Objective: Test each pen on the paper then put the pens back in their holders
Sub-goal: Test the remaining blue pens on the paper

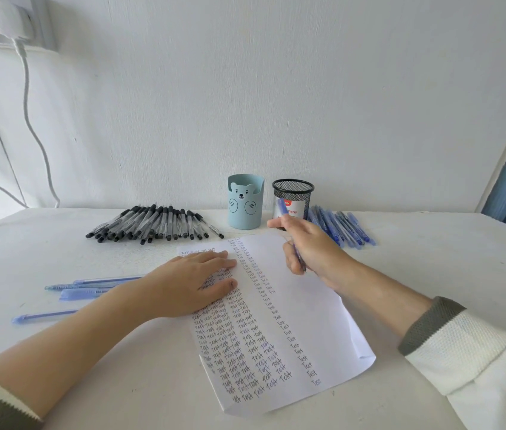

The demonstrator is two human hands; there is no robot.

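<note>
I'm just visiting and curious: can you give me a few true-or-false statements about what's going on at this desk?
1. The right hand holds a blue pen. True.
2. The left hand is lifting the paper. False: it lies flat on the paper, fingers straight.
3. The bear holder is stuffed with pens. False: no pen shows above its rim.
4. The black pens lie in a pile left of the bear holder. True.
5. The paper is blank. False: it carries columns of the handwritten word "Test".
</note>
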